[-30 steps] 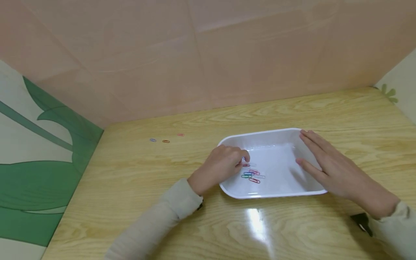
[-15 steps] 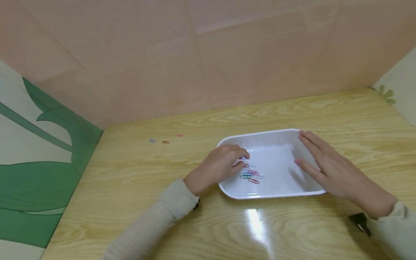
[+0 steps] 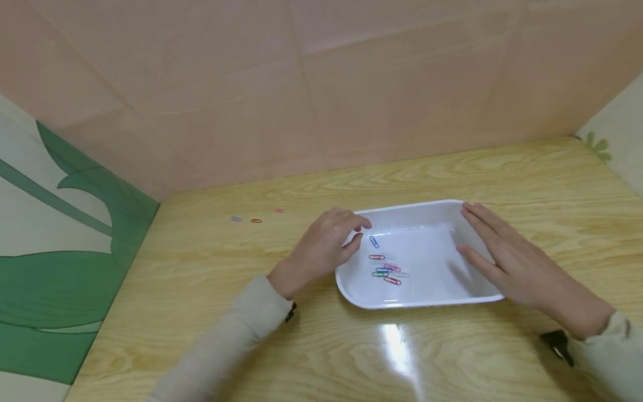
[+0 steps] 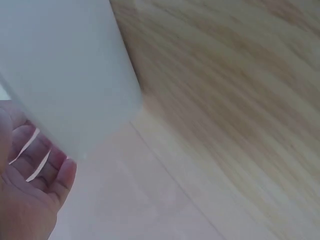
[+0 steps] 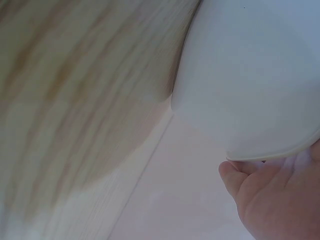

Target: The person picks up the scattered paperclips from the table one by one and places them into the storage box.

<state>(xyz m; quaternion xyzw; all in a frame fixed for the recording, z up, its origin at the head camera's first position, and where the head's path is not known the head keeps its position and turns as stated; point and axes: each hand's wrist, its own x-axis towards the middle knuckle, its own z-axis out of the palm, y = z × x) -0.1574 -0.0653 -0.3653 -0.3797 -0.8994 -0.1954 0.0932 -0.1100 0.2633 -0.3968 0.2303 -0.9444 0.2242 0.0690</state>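
Observation:
In the head view a white plastic tray (image 3: 427, 304) stands on the wooden table. My left hand (image 3: 321, 245) hovers over its left rim, thumb and forefinger apart, with nothing visible between them. Close by its fingertips, a blue paper clip (image 3: 374, 242) lies on the tray floor. Nearer the front is a cluster of paper clips, among them a red one (image 3: 377, 257), a green one (image 3: 380, 274) and a dark red one (image 3: 392, 281). My right hand (image 3: 517, 262) rests on the right rim, fingers extended along it and thumb over the inside.
Three more paper clips lie on the table (image 3: 281, 257) at the back left: a bluish one (image 3: 236, 219), an orange-red one (image 3: 256, 221) and a pink one (image 3: 279, 211). A pinkish sheet (image 3: 321, 89) closes off the back. Patterned panels flank both sides.
My left hand has let go of the blue paper clip on the tray floor and drawn back to the left, over the rim. My right hand has stayed on the rim.

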